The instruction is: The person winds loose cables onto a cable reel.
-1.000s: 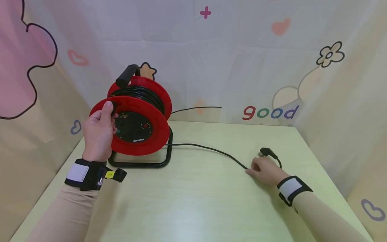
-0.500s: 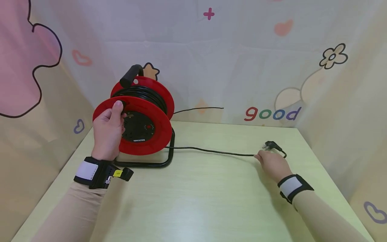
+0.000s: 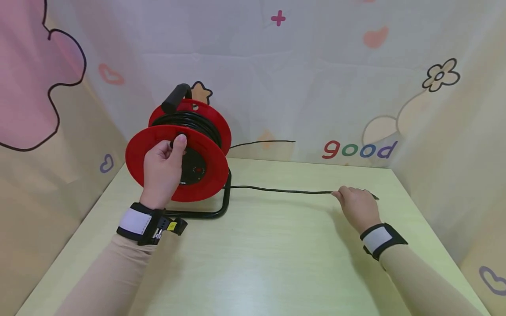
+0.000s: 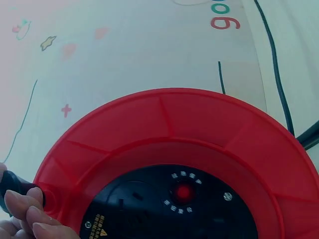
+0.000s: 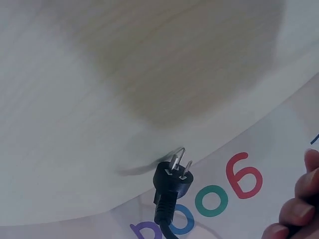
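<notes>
A red cable reel (image 3: 215,173) stands at the left of the table, black cable (image 3: 191,123) wound between its two discs. My left hand (image 3: 161,171) grips the black crank knob (image 4: 22,187) near the upper part of the front disc. From the reel's lower right a stretch of cable (image 3: 276,190) runs almost straight across to my right hand (image 3: 359,210), which holds it between thumb and curled fingers. The cable's end carries a black plug (image 5: 172,179) with metal pins, hanging beyond the right hand and mostly hidden behind it in the head view.
The reel rests on a black tube stand (image 3: 201,215) with a carry handle (image 3: 173,100) on top. A patterned curtain (image 3: 300,87) closes off the back and both sides of the pale table (image 3: 253,263).
My left hand has swung the knob rightward along the reel's face, turning the disc. My right hand has moved away from me, and the cable has straightened. The plug has slipped behind that hand.
</notes>
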Motion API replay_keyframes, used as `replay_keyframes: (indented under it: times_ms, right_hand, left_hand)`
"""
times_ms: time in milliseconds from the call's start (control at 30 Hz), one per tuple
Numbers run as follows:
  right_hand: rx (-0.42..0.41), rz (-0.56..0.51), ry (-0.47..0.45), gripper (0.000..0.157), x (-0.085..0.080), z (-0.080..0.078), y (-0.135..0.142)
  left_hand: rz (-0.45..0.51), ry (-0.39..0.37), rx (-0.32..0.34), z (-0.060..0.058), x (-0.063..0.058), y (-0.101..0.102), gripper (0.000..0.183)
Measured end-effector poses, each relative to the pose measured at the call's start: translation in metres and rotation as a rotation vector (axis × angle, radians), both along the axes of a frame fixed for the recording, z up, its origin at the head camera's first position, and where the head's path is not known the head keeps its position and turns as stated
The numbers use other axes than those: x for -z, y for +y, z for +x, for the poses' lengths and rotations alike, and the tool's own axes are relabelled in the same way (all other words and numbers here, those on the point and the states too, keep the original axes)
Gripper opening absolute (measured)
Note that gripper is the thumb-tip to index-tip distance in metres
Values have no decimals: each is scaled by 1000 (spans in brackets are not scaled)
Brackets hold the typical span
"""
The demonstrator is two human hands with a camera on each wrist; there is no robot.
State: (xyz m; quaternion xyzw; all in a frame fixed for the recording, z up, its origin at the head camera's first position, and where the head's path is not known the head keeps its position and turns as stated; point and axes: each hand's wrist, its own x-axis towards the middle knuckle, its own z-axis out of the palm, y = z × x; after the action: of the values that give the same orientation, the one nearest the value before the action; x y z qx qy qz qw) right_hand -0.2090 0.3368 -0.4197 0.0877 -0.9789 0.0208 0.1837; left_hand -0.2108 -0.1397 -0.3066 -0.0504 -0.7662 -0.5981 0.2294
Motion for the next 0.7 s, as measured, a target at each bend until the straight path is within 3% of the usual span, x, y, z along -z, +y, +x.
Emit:
replay_keyframes:
  times_ms: [333, 533, 700]
  right_hand:
    - [-41, -10, -8, 23, -2, -4, -6]
    - [-34, -36, -24, 26, 1, -5, -4]
    - [-72, -55, -21, 26, 1, -6, -12]
  left_hand:
    - [-53, 49, 41, 0, 5, 15, 48]
    - [-61, -2, 71, 2, 12, 29, 46]
    - [-62, -58, 113, 4, 26, 42, 45]
